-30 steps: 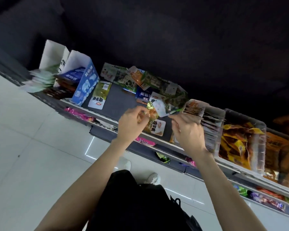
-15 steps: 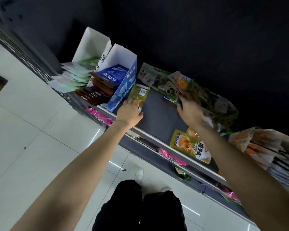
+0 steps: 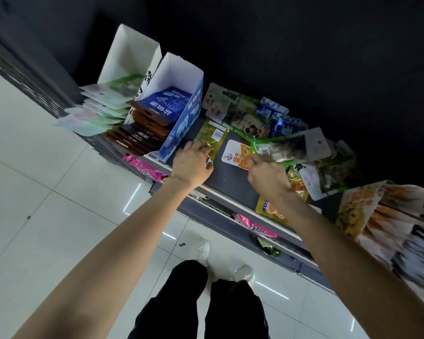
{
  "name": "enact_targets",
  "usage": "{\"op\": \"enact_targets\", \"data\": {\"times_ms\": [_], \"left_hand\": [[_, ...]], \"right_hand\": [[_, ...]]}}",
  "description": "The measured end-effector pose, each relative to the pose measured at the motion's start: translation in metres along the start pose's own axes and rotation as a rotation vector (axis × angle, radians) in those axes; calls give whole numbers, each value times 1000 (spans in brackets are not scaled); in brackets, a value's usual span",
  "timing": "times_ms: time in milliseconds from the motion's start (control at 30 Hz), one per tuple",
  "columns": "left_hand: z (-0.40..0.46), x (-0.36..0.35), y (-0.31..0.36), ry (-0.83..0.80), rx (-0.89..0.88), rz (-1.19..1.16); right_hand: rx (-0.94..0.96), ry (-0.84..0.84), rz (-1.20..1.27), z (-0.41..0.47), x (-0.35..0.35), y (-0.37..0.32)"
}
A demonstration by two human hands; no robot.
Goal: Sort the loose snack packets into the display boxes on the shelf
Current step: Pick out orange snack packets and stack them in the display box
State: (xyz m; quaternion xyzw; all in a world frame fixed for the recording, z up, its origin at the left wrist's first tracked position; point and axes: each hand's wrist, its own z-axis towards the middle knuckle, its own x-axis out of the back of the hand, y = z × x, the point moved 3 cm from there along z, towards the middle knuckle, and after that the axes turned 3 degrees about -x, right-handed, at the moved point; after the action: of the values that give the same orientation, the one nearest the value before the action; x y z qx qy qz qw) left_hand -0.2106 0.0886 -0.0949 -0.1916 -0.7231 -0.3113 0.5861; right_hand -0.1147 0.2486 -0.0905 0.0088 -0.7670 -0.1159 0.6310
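Observation:
Loose snack packets lie in a heap (image 3: 245, 116) at the back of a dark shelf (image 3: 233, 182). My left hand (image 3: 191, 165) curls over the near end of a yellow-green packet (image 3: 212, 135), right beside the blue display box (image 3: 189, 121). That box holds blue packets (image 3: 167, 104) and brown ones (image 3: 142, 135). My right hand (image 3: 267, 176) pinches the corner of a blurred, green-edged clear packet (image 3: 284, 148), just above a white-and-orange packet (image 3: 236, 155) lying flat on the shelf. A white display box (image 3: 130, 55) with pale green packets (image 3: 103, 108) stands at the far left.
A display box of orange-and-white packets (image 3: 377, 211) stands at the right, beyond my right forearm. Yellow packets (image 3: 269, 209) lie at the shelf's front edge. Pink packets (image 3: 142, 165) show on the shelf below. White floor tiles, my legs and shoes are underneath.
The view swung left from the right-hand boxes to the blue box. My left hand reached the yellow-green packet. My right hand went into the heap and came back with the green-edged packet.

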Motion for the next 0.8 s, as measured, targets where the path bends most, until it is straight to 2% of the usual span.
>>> {"op": "enact_targets", "data": {"times_ms": [67,133,200,233,300,333,400,467,533,600,700,800], "left_hand": [[0,3,4,2,20,1],[-1,5,11,16,9,13],[0,5,19,26,-7,-85],[0,5,22,33,8,-208],[0,12,30,44,95,-570],[-1,17,36,34,150,-798],[-9,30,50,-41,251,-1232],[-21,44,65,-187,254,-1419],[-32,60,78,-249,168,-1370],[-44,77,90,-239,80,-1341],[-60,95,106,-307,-29,-1261],[-69,103,120,-450,-138,-1042]], "right_hand": [[50,69,-67,-5,2,-2],[69,211,-114,-5,3,0],[79,359,-25,-6,14,1],[49,442,73,-6,23,3],[-166,566,350,-12,45,11],[-330,563,532,-18,53,18],[-632,386,1080,-31,61,30],[-789,212,1670,-50,73,29],[-810,164,1991,-74,91,26],[-776,189,2071,-101,108,26],[-773,277,2067,-139,118,40],[-827,303,1854,-177,118,65]]}}
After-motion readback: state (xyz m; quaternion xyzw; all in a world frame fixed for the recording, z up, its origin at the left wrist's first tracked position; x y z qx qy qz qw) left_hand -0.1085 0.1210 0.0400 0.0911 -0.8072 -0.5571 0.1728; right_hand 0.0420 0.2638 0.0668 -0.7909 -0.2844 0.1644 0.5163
